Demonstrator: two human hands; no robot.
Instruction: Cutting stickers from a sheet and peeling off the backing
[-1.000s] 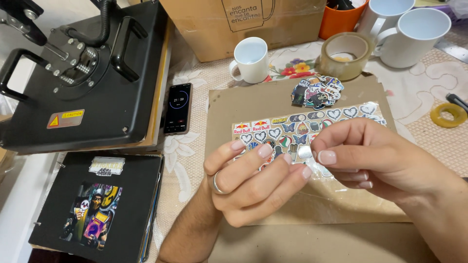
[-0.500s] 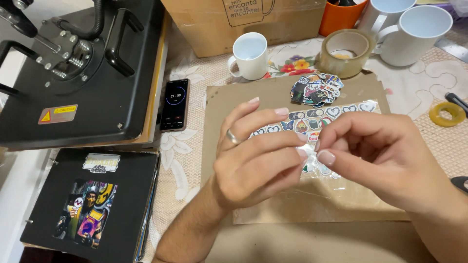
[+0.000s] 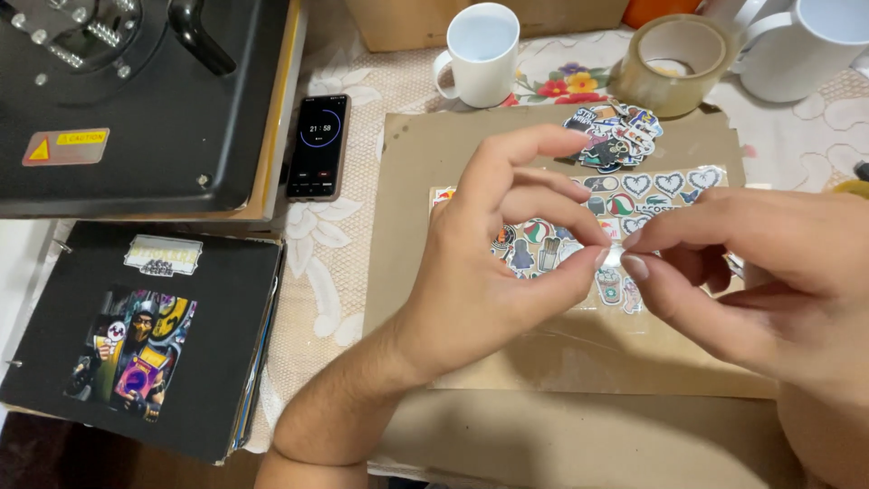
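Note:
My left hand point(image 3: 493, 263) and my right hand point(image 3: 756, 272) meet fingertip to fingertip above a clear sheet of small colourful stickers point(image 3: 634, 204). Both pinch a tiny, shiny piece of film or sticker point(image 3: 614, 258) between thumb and finger. The sheet lies on a brown cardboard piece point(image 3: 407, 217) on the table. A loose pile of cut stickers point(image 3: 611, 136) sits at the cardboard's far edge, just beyond my left fingers. Most of the sticker sheet is hidden under my hands.
A black heat press point(image 3: 136, 91) stands at the far left, a phone point(image 3: 319, 145) showing a timer beside it. A black binder with stickers point(image 3: 145, 335) lies near left. White mugs point(image 3: 480, 54) point(image 3: 801, 50), a tape roll point(image 3: 674, 63) and a cardboard box stand behind.
My hands have risen and come closer to the camera, still pinching the small piece. My left fingers have spread out more. The view has shifted down and left.

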